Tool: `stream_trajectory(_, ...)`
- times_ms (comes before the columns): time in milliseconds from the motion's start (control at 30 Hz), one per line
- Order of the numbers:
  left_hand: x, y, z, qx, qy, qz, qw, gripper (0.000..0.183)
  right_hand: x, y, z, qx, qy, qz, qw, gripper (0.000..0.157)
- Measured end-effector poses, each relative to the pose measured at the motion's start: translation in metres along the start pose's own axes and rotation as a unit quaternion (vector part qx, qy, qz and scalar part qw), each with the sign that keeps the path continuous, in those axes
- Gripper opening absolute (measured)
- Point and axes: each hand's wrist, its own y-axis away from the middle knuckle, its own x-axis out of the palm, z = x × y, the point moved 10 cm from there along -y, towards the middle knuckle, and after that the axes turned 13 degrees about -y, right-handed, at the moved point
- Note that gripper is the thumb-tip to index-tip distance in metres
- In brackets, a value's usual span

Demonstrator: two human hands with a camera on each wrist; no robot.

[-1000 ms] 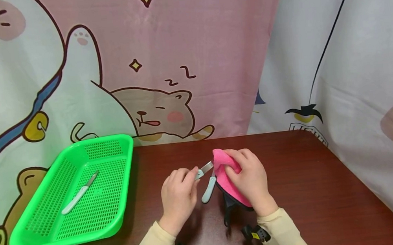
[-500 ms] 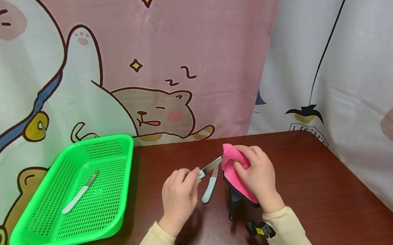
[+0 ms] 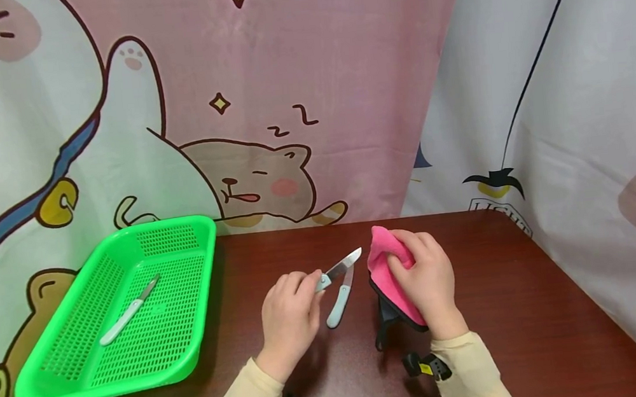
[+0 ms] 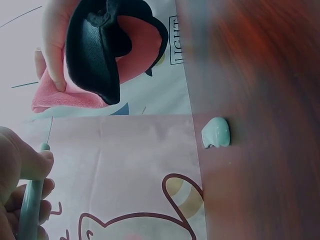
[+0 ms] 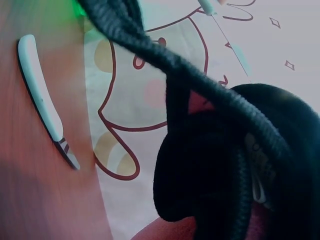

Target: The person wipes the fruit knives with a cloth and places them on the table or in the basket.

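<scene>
My left hand [image 3: 288, 316] grips the pale handle of a small knife [image 3: 343, 266], its blade pointing up and to the right. My right hand [image 3: 430, 277] pinches a pink fleecy cloth [image 3: 385, 275] with black edging and a black underside, just right of the blade tip. Blade and cloth look slightly apart in the head view. In the left wrist view the cloth's dark side [image 4: 92, 55] hangs past the blade. A second pale-handled knife [image 3: 338, 307] lies on the table between the hands, its blade partly behind the held one.
A green perforated basket [image 3: 204, 286] stands on the left of the brown table [image 3: 512, 307], with another pale-handled knife [image 3: 128, 320] lying in it. A patterned curtain [image 3: 342, 94] hangs behind the table's far edge.
My right hand has drawn the pink cloth to the right and slightly up, off the blade, which now shows to its tip. The left hand stays nearly still.
</scene>
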Motion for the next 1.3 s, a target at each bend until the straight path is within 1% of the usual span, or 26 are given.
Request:
stream_trajectory(167,-0.002,0.0,0.005,0.001,-0.006,0.011,0.9999,0.035,0.0,0.0,-0.001,0.002,-0.002,0.001,1.0,0.036)
stream_trajectory(300,-0.011,-0.008,0.014,0.006,0.0,0.012,0.9999,0.032,-0.001,0.0,-0.002,0.001,-0.002,-0.001,1.0,0.036)
stream_trajectory(533,-0.034,-0.028,0.044,-0.009,-0.01,0.044,0.9989,0.031,-0.002,-0.001,-0.005,0.006,-0.003,-0.001,1.0,0.038)
stream_trajectory(667,-0.05,-0.04,0.062,-0.008,-0.014,0.05,0.9986,0.031,-0.001,0.0,-0.005,0.009,-0.007,0.001,1.0,0.038)
stream_trajectory(733,-0.058,-0.047,0.073,-0.01,-0.019,0.052,0.9984,0.03,0.0,0.0,-0.005,0.01,-0.009,0.002,1.0,0.038)
stream_trajectory(800,-0.067,-0.053,0.086,-0.02,-0.024,0.055,0.998,0.029,0.001,0.0,-0.005,0.011,-0.012,0.003,1.0,0.038)
stream_trajectory(900,-0.077,-0.061,0.109,-0.044,-0.034,0.066,0.9963,0.027,0.001,0.001,-0.004,0.012,-0.013,0.004,1.0,0.037)
stream_trajectory(1000,-0.083,-0.065,0.132,-0.075,-0.037,0.086,0.9928,0.025,0.001,0.001,-0.004,0.013,-0.013,0.005,1.0,0.036)
stream_trajectory(1133,-0.081,-0.063,0.162,-0.11,-0.034,0.125,0.9855,0.023,0.001,0.001,-0.005,0.015,-0.013,0.004,1.0,0.036)
stream_trajectory(1300,-0.07,-0.051,0.2,-0.153,-0.029,0.181,0.9711,0.021,0.001,0.001,-0.005,0.015,-0.017,0.004,1.0,0.036)
